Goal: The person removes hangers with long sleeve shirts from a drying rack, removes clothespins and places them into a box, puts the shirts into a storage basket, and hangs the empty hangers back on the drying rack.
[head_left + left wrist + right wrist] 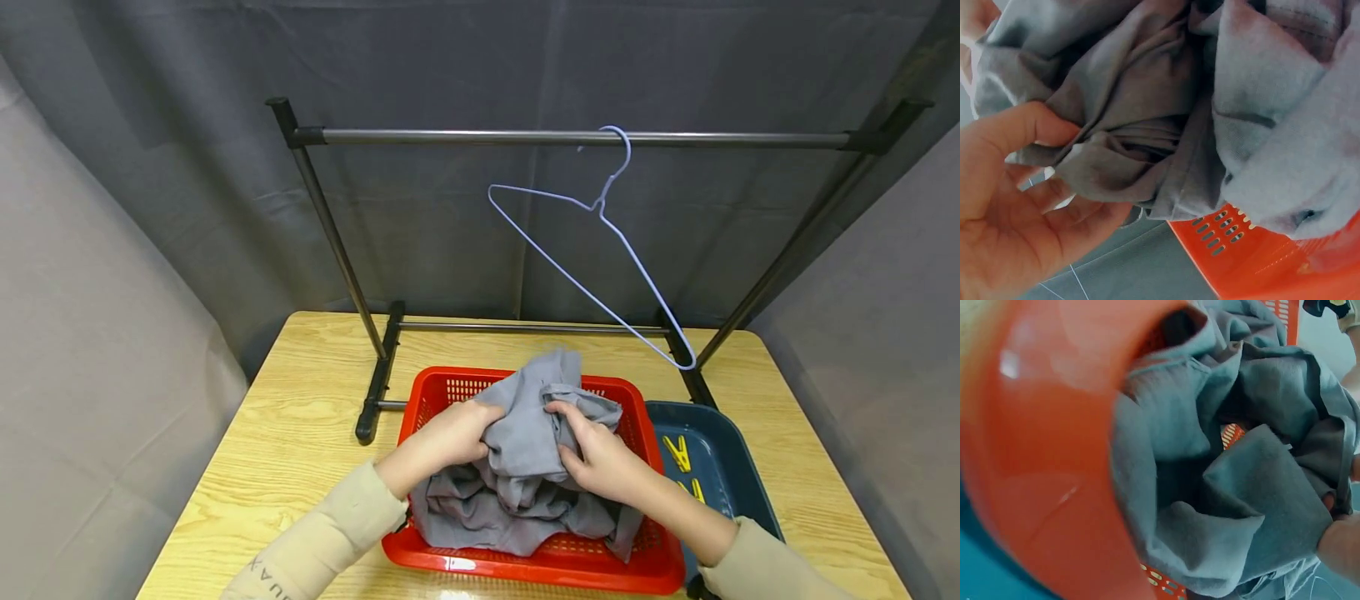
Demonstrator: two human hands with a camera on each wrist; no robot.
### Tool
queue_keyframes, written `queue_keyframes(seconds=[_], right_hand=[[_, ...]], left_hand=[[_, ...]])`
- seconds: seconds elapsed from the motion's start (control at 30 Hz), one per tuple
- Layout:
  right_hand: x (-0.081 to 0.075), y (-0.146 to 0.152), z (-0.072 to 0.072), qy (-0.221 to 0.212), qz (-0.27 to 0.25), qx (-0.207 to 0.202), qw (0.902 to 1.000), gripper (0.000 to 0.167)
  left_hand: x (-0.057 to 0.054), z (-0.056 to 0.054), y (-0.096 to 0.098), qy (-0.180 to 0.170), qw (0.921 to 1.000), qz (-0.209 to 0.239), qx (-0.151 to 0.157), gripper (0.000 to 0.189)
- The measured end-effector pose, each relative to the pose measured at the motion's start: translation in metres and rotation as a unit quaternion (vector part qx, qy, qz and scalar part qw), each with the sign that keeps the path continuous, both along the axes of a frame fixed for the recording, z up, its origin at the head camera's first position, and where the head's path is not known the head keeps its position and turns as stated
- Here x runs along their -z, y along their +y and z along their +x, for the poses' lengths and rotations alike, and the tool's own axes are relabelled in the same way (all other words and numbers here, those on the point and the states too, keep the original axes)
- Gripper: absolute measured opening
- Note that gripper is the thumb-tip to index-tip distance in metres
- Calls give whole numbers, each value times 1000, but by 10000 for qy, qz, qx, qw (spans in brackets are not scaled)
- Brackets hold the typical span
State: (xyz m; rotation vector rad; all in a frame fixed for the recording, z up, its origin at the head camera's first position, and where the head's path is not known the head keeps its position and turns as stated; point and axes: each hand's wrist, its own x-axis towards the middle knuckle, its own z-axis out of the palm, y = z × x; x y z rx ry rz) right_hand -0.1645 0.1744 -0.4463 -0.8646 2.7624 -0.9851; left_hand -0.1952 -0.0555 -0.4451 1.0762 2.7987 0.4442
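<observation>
So from my remote seat, everything sat relative to the red basket (637, 417) on the wooden table (300, 417). Behind the basket stood the black metal rack (570, 138), with a thin white wire hanger (600, 250) hooked on its top bar and hanging crooked. Just beside the basket's right wall sat a dark blue tray (735, 467) with a few yellow clips (678, 452) in it.

The grey garment (525, 450) was bunched up inside the basket, soft knit-looking fabric, all folds and creases, its top lifted above the rim while the rest pooled on the perforated plastic floor.

Both hands were on that raised bunch. The left hand (450, 433) came in from the basket's left side, beige sleeve along the near edge; on the left wrist cam the thumb (1035, 125) pressed a fold against curled fingers, so it was pinching cloth. The right hand (600, 458) reached in from the right, fingers curled around the cloth at the front of the bunch. The right wrist cam only caught a fingertip (1341, 544) at the edge against the fabric.
</observation>
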Motion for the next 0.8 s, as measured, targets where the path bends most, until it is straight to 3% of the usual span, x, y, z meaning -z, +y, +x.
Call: queue_keyframes(seconds=[0.2,0.37,0.8], right_hand=[[7,-1,7,-589,209,-296,9976,48],[12,0,11,-994,336,-463,9934,47],[23,0,-1,-1763,625,-808,9790,42]], left_hand=[[3,3,1,176,9973,-644,292,23],[6,7,3,285,9934,-1073,291,19],[24,2,13,-283,9874,-1552,149,20]])
